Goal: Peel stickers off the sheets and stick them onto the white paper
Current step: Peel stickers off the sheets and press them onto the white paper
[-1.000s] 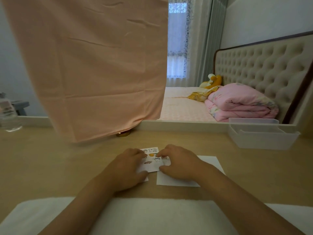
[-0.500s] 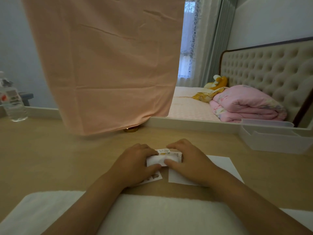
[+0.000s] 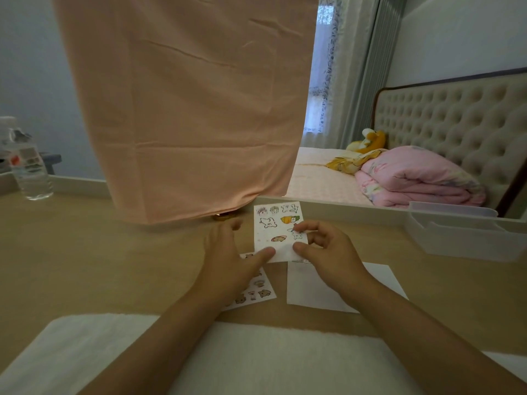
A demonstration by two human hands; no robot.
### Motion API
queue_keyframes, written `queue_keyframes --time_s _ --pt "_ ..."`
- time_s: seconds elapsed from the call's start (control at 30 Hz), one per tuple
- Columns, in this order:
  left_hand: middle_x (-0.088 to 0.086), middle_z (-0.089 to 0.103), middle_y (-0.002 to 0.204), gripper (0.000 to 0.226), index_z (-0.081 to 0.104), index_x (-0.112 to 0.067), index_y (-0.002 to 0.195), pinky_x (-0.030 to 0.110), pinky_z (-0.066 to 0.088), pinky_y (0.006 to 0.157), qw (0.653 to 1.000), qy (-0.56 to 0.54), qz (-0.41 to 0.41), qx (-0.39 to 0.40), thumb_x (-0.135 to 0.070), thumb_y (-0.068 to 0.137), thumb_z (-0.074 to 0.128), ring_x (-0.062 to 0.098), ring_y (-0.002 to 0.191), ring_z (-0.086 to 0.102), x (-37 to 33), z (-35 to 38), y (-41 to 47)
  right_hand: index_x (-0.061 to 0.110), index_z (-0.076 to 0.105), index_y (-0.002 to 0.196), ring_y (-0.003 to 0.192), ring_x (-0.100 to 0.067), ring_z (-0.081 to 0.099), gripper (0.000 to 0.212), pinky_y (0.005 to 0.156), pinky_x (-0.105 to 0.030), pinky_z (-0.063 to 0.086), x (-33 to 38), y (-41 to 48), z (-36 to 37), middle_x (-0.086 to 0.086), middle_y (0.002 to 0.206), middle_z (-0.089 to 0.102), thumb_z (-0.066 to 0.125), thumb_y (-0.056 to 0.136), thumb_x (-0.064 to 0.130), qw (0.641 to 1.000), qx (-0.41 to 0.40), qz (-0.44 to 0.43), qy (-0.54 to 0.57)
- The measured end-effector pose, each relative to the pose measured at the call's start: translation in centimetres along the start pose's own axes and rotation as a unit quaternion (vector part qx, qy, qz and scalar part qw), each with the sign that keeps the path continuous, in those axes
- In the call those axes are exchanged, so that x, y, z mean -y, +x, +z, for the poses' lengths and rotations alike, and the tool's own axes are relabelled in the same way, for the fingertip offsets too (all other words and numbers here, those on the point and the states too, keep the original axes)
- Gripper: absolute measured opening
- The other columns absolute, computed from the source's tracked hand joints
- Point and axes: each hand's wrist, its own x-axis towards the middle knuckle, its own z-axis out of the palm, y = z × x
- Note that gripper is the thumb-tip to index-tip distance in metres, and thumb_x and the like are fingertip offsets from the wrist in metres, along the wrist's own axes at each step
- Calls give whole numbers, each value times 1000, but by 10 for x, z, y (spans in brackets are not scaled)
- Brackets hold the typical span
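Head view: my right hand pinches the sticker sheet by its right edge, raised off the desk near the white paper. My left hand, fingers spread, touches its lower corner with the thumb, above a second sheet.

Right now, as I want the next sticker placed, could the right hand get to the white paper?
Probably yes: the paper lies just below the right hand, nothing between them, though that hand pinches the sheet.

Sticker sheet left of white paper
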Motion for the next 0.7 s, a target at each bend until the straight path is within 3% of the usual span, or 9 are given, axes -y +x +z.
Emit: queue_keyframes --time_s 0.1,0.2,0.3,0.43,0.53,0.7 --pt "-11 62 122 59 49 -27 133 22 49 70 982 -140 -118 41 -40 83 78 7 101 64 -9 -1 1 28 71 101 86 -16 74 25 66 -25 56 -1 2 -1 -6 98 76 73 90 6 1000 -4 -12 1" --pt "-6 78 94 26 68 -20 117 18 53 52 959 -232 -143 78 -21 91 72 10 74 75 -15 -4 -2 28 74 95 77 -11 68 20 60 -18 49 -2 2 0 -4 97 73 75 88 10 1000 -9 -15 -24" --pt "-5 79 87 14 74 -20 106 17 53 52 953 -258 -131 90 -17 94 68 11 70 75 -18 -4 -7 35 74 90 70 0 55 12 64 -15 44 -3 2 0 16 106 65 77 87 23 987 -35 -47 -152" --pt "-3 79 86 14 76 -22 104 18 53 52 954 -257 -125 94 -22 97 64 13 71 75 -21 -3 -10 38 70 103 79 4 49 17 66 -9 40 -1 -3 5 16 112 51 76 88 31 937 -56 -173 -297" --pt "-5 78 80 15 76 -22 104 15 51 50 956 -252 -112 97 -24 98 62 6 65 72 -23 -1 -11 33 73 105 101 4 52 15 65 -6 41 -1 -6 9 18 108 52 73 90 31 903 -38 -256 -343" --pt "-7 78 92 16 75 -27 106 12 52 60 955 -255 -76 129 -31 97 62 6 81 74 -24 -1 -13 30 76 109 90 3 53 17 59 -6 35 -3 -5 8 16 103 62 70 93 33 900 -38 -270 -340"
